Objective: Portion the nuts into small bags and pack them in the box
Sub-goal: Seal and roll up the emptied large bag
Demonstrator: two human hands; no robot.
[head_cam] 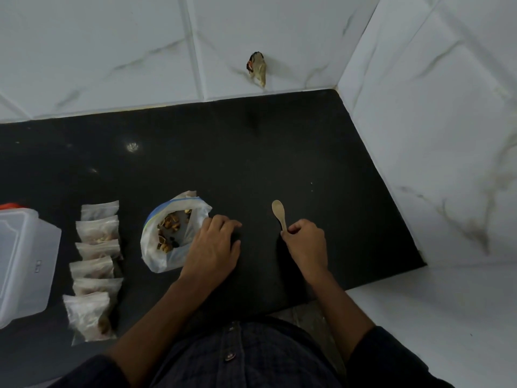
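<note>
Portioning appears under way: six small bags lie overlapped in a column on the dark bench, some showing nuts inside; the box, translucent and lidded, sits just left of them, not yet packed as far as I can tell. Large bag of nuts stands open, mouth rolled back, between the column and the left hand.

Left hand rests palm down on the bench, fingers loosely curved, its edge touching the large bag's side; holding nothing visible. Right hand grips the wooden spoon by the handle, fingers curled round it, bowl pointing away and empty.

Likely next: fetch an empty small bag, or scoop. No empty bag is in view near the hands.
</note>
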